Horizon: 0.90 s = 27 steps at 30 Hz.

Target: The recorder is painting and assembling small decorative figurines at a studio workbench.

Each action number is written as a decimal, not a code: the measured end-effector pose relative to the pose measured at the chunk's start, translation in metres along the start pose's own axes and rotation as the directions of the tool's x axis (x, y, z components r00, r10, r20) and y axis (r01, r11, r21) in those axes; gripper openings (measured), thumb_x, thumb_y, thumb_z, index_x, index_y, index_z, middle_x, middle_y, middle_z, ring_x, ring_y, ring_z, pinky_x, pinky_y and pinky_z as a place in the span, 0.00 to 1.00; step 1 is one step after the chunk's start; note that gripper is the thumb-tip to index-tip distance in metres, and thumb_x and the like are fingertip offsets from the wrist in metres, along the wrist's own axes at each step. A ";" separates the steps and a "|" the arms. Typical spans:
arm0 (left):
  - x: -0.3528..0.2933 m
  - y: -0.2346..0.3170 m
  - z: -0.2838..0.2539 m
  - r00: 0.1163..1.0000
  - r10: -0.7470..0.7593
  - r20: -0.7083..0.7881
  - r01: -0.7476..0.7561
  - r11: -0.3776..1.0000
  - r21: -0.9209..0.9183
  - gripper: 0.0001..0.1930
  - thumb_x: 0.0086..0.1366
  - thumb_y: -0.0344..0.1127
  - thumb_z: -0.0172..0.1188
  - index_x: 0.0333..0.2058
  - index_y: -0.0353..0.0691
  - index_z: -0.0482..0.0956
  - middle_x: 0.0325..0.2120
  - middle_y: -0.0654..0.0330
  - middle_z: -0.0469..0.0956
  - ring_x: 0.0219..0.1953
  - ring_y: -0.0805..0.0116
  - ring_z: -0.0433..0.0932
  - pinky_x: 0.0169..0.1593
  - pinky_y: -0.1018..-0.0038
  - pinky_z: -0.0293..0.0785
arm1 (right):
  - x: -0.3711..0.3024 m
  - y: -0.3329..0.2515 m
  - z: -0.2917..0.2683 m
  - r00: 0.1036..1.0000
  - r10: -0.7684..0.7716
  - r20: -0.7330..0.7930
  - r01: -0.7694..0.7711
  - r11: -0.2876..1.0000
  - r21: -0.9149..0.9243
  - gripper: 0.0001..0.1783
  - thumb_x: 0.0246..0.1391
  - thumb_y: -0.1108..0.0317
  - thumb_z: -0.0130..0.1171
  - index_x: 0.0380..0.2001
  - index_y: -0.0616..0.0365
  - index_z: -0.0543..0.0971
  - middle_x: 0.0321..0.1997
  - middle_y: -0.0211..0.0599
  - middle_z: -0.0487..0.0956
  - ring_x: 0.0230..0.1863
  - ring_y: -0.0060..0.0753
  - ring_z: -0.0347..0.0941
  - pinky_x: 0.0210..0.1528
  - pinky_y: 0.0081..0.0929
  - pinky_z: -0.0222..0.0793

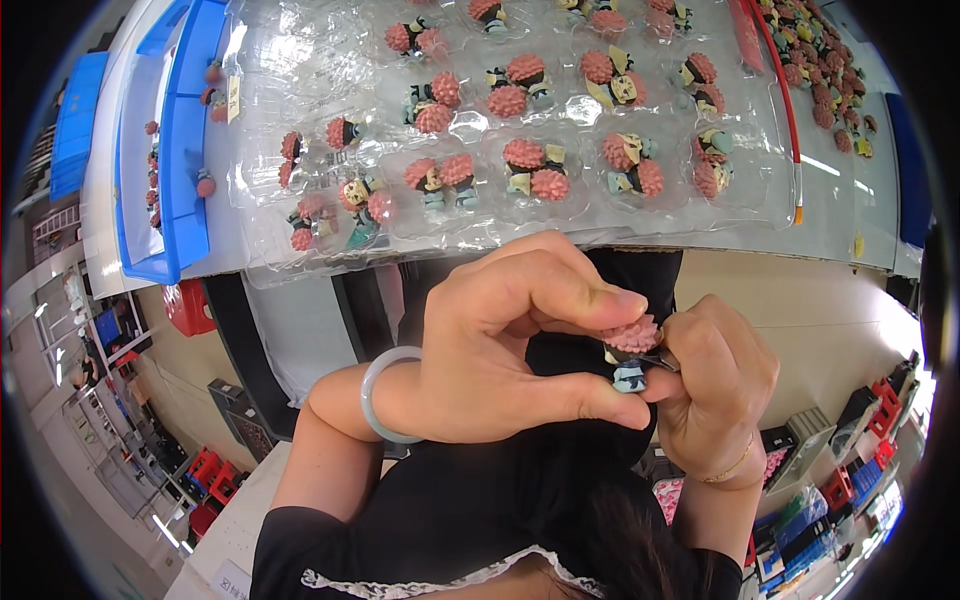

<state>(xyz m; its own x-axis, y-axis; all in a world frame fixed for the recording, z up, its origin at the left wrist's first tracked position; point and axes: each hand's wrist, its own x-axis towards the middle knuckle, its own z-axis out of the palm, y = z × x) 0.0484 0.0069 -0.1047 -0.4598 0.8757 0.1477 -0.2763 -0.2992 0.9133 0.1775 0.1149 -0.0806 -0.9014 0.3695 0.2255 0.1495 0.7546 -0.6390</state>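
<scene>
Between the thumb and fingers of my left hand (520,340) is a small figurine (630,338) with a bumpy pink top and a light-blue lower body. It is held in front of my chest, below the table's near edge. My right hand (715,375) is closed right beside it, pinching a small thin metal tool (658,359) against the figurine's side. Most of that tool is hidden by my fingers, so its exact kind does not show. On the table, similar pink-topped figurines (537,168) sit in the pockets of a clear plastic tray (330,225).
A blue bin (184,215) with more figurines stands at the left of the table (215,235). A red-handled paintbrush (796,170) lies along the tray's right side. Beyond it is a heap of loose pink and yellow pieces (822,75). Red stools (208,470) stand behind.
</scene>
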 end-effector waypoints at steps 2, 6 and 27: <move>0.000 0.000 0.000 1.000 -0.006 -0.003 0.006 1.000 -0.009 0.21 0.35 0.23 0.70 0.31 0.27 0.73 0.30 0.54 0.70 0.33 0.68 0.75 0.39 0.77 0.75 | 0.000 -0.002 -0.002 1.000 0.000 0.015 0.001 0.999 -0.039 0.16 0.36 0.57 0.60 0.19 0.57 0.69 0.14 0.31 0.58 0.12 0.30 0.57 0.12 0.23 0.52; 0.000 0.002 -0.002 1.000 -0.014 0.020 0.013 0.997 0.070 0.21 0.34 0.24 0.71 0.31 0.28 0.74 0.28 0.54 0.71 0.31 0.69 0.75 0.37 0.78 0.74 | 0.000 -0.003 -0.004 0.999 0.007 0.033 -0.005 0.999 -0.052 0.16 0.35 0.58 0.60 0.19 0.57 0.69 0.14 0.31 0.58 0.13 0.30 0.57 0.12 0.23 0.52; -0.006 -0.005 -0.001 0.995 -0.078 0.056 0.088 0.970 -0.226 0.23 0.38 0.19 0.66 0.37 0.29 0.69 0.37 0.51 0.68 0.39 0.65 0.74 0.44 0.73 0.72 | -0.002 0.003 -0.003 0.998 0.035 -0.059 -0.020 0.972 0.234 0.16 0.39 0.58 0.59 0.22 0.61 0.70 0.14 0.31 0.64 0.13 0.31 0.61 0.14 0.22 0.56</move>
<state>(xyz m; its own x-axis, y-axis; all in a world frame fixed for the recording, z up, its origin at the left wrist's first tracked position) 0.0518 0.0031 -0.1104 -0.3889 0.9161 0.0974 -0.4994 -0.2984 0.8133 0.1805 0.1180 -0.0807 -0.8701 0.4268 0.2465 0.0679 0.5991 -0.7978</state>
